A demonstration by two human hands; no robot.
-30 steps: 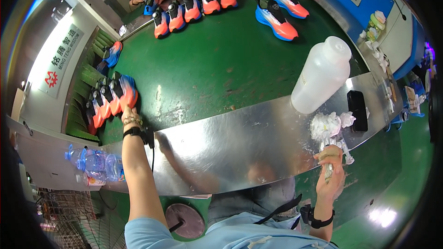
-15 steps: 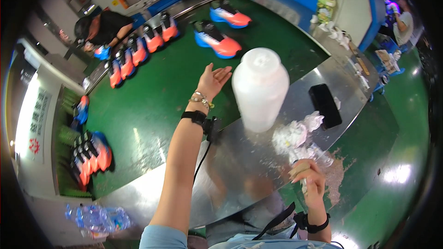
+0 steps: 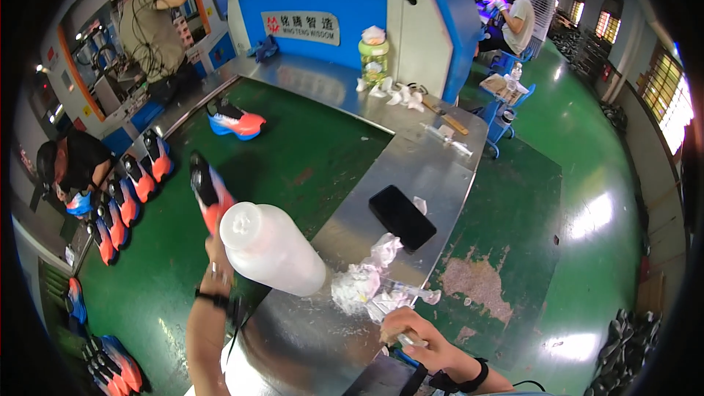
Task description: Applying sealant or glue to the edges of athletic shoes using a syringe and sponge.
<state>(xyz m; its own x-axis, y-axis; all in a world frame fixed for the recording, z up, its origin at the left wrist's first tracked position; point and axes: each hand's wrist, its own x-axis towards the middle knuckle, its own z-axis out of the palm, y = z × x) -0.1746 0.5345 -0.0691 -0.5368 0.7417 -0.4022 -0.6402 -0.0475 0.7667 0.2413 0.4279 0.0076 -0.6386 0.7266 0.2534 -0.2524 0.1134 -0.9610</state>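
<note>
left hand (image 3: 215,253) grasps a shoe (image 3: 206,183) left of the bottle (image 3: 275,249), likely by its nearest end; right hand (image 3: 431,350) clasps a pale object (image 3: 412,339).

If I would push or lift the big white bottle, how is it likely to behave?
The bottle looks tall and round, so a push near its top could tip it, and it might then roll. Its smooth, plastic-looking surface may feel slightly slippery. The contents do not show, so its weight remains uncertain.

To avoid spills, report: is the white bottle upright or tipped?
Upright: the white bottle rests base-down on the metal counter, its narrower top raised.
</note>
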